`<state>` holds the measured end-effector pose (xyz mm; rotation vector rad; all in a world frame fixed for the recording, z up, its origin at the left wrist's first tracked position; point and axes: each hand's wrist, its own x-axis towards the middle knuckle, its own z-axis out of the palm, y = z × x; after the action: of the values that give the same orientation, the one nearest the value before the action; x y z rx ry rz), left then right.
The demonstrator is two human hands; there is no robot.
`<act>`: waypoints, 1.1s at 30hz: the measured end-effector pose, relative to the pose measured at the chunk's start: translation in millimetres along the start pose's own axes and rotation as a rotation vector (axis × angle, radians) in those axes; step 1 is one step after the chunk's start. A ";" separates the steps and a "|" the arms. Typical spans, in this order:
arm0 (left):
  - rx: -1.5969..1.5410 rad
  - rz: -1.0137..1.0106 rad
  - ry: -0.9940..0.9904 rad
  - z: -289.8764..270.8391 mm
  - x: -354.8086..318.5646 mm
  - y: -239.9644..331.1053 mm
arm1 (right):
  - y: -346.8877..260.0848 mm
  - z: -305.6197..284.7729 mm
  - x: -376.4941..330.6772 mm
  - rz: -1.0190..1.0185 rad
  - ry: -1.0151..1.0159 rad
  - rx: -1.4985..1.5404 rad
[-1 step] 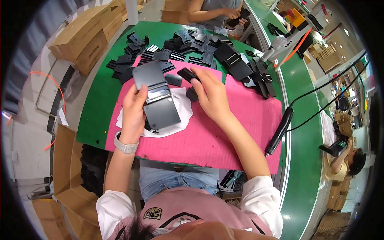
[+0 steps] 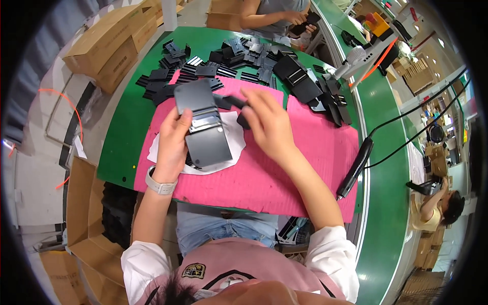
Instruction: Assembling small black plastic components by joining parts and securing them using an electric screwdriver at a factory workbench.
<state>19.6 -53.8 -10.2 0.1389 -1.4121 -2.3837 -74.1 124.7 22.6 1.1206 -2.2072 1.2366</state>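
Observation:
My left hand is closed on the edge of a dark grey two-panel part, tilted, with a shiny metal strip across its middle. The part is held above a white sheet on the pink mat. To its right, my right hand pinches a small black ridged piece, smeared by motion, near the upper panel. Whether the two touch I cannot tell. A small dark block lies by the right fingers, partly hidden.
Black plastic pieces lie in heaps along the green table's far side. A larger black hinged part rests at the far right. A black electric screwdriver hangs on its cable at right. Across the table, a person handles a dark part.
My left hand has shifted the two-panel part slightly right and turned it more upright. The black piece in my right hand has tipped and dropped a little.

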 end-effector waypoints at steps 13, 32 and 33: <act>0.075 -0.118 -0.255 5.9 -7.5 -0.3 | -21.2 -6.7 -22.6 -0.322 -0.239 -0.035; 1.502 0.453 -0.143 -25.3 -14.7 19.1 | -1.0 -89.1 -93.9 0.144 -0.213 -0.210; 1.526 0.454 -0.138 -25.3 -13.2 17.9 | -1.7 -90.5 -92.7 0.149 -0.207 -0.209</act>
<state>43.2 -77.7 -8.6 0.0138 -2.6034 -0.5829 -21.0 242.5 13.4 1.0578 -2.5471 0.9517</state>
